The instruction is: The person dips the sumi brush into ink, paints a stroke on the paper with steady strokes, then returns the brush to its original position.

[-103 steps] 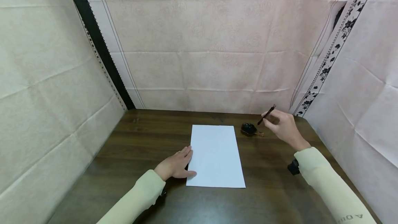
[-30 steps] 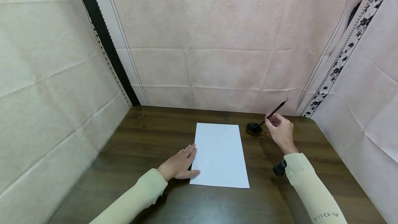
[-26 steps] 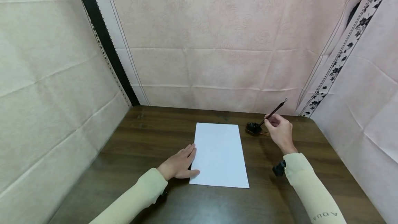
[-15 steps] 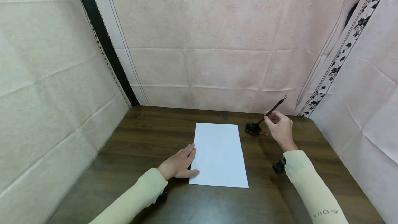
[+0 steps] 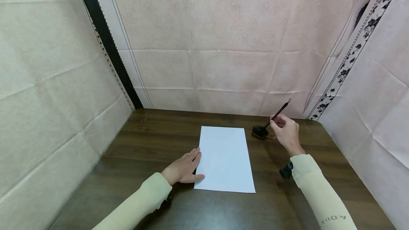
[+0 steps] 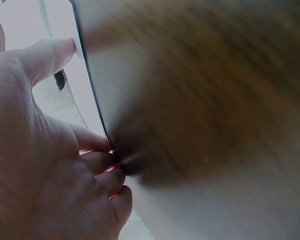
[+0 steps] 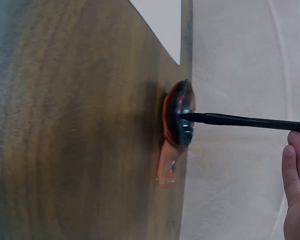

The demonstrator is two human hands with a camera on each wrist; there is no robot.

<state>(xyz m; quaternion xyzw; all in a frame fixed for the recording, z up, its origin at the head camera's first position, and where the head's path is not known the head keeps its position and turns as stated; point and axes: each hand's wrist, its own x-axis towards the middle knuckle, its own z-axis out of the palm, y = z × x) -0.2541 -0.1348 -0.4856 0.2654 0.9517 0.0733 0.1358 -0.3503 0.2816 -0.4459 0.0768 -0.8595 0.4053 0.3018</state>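
Note:
A sheet of white paper [image 5: 225, 159] lies on the table. My left hand [image 5: 183, 168], fingers straight, rests on its left edge; in the left wrist view the thumb and fingertips of the left hand [image 6: 65, 145] touch that edge. My right hand [image 5: 287, 132] pinches a dark writing brush [image 5: 278, 113] by its handle, tilted, with a loop at its top end. The brush's tip is down in a small dark ink dish [image 5: 259, 131] right of the paper. In the right wrist view the brush [image 7: 245, 121] meets the black inside of the dish [image 7: 172, 120], which has a reddish-brown rim and tail-like end.
The brown wooden table [image 5: 153, 141] extends round the paper. Pale cloth hangs behind it [image 5: 204, 45] and along both sides. A black strip [image 5: 108, 42] runs down the left corner, and a floral border [image 5: 348, 59] down the right.
Over the last seconds my right hand has brought the brush from above the table into the ink dish. In the last half second its handle has shifted slightly left. The left hand has stayed on the paper.

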